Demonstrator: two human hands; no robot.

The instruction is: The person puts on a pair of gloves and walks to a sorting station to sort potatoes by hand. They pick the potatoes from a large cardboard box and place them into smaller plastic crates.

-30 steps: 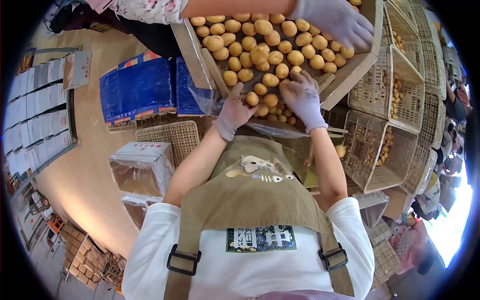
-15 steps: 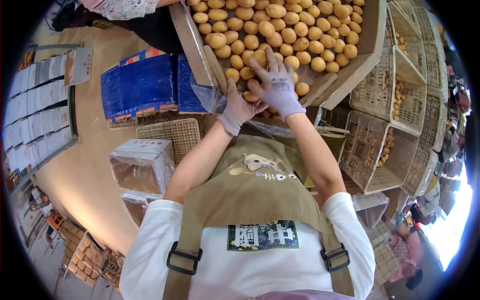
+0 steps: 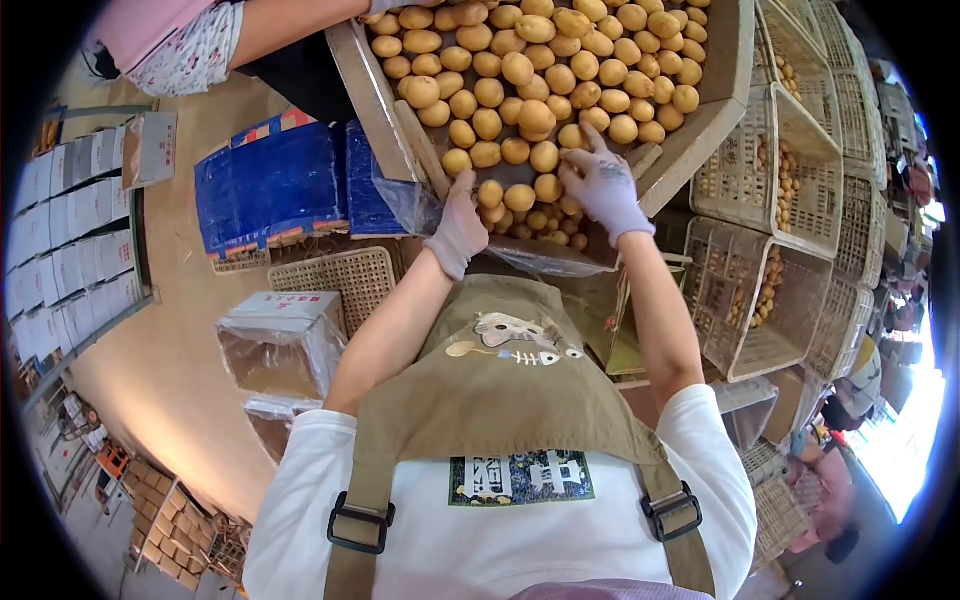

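Many round yellow-brown fruits [image 3: 517, 68] lie in a wooden-sided sorting tray [image 3: 718, 125] in front of me, whose sides narrow towards my body. At the narrow end, more fruits [image 3: 545, 222] lie lower, in a box lined with clear plastic [image 3: 560, 262]. My left hand [image 3: 460, 222], in a pale glove, stands at the left of this opening, fingers stretched upward beside the nearest fruits, holding nothing I can see. My right hand [image 3: 605, 188], also gloved, is at the right of the opening. Its fingers are apart, the index finger reaching up among the fruits.
Plastic crates [image 3: 755, 290] with some fruits are stacked on the right. A blue-covered box [image 3: 270, 185], a woven-looking crate [image 3: 340, 285] and a plastic-wrapped carton [image 3: 285, 340] stand on the left. Another person's arm [image 3: 295, 25] reaches to the tray at upper left.
My hands have moved apart, the right one shifting right and downward from the middle of the fruits. Fruits now show in the lined box between them. The other person's arm has come further into view.
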